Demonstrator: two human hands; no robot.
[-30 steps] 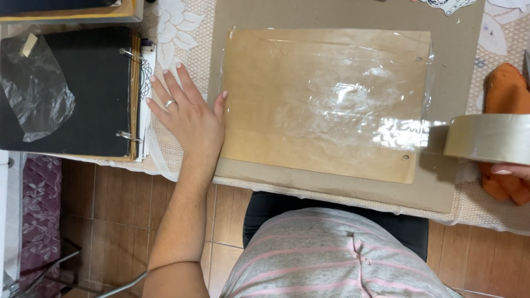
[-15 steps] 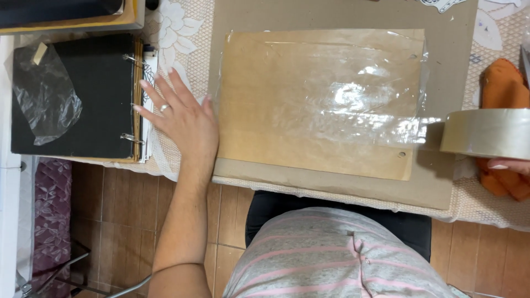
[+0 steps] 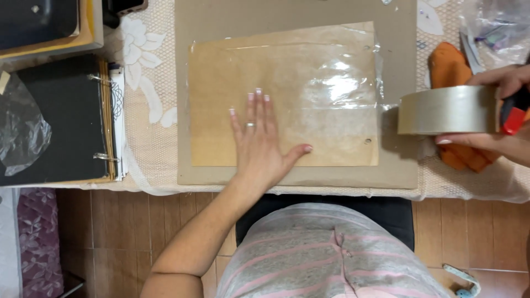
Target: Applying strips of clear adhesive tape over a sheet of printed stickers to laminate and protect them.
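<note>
Head view first. What is your left hand (image 3: 259, 144) doing?

— It lies flat, palm down, on the tan paper sheet (image 3: 284, 94), near the sheet's near edge and a little left of its middle. Your fingers are straight and only slightly apart, pointing to the far side, and your thumb is stretched out to the right. It pinches nothing; it just presses on the sheet.

— And your right hand (image 3: 499, 118)?

— It's at the right edge of the scene, curled around a wide roll of clear tape (image 3: 446, 109) in a dispenser with a red part (image 3: 513, 118). Your fingers wrap the far side and your thumb comes in below, so the roll is clasped between them.

— Where does the roll sit relative to the sheet?

— Just beside the sheet's right edge, over the grey cardboard (image 3: 403, 72) that lies under the sheet. A strip of clear tape (image 3: 337, 105) runs from the roll leftward across the sheet and shines in the light.

— What else lies around you?

— An orange cloth (image 3: 448, 69) is behind the roll, on the lace tablecloth (image 3: 149, 110). To the left, well apart from your left hand, lies a black ring binder (image 3: 61, 121) with a crumpled piece of clear plastic (image 3: 19, 129) on it. Crinkled clear bags (image 3: 497, 25) sit at the far right corner.
</note>
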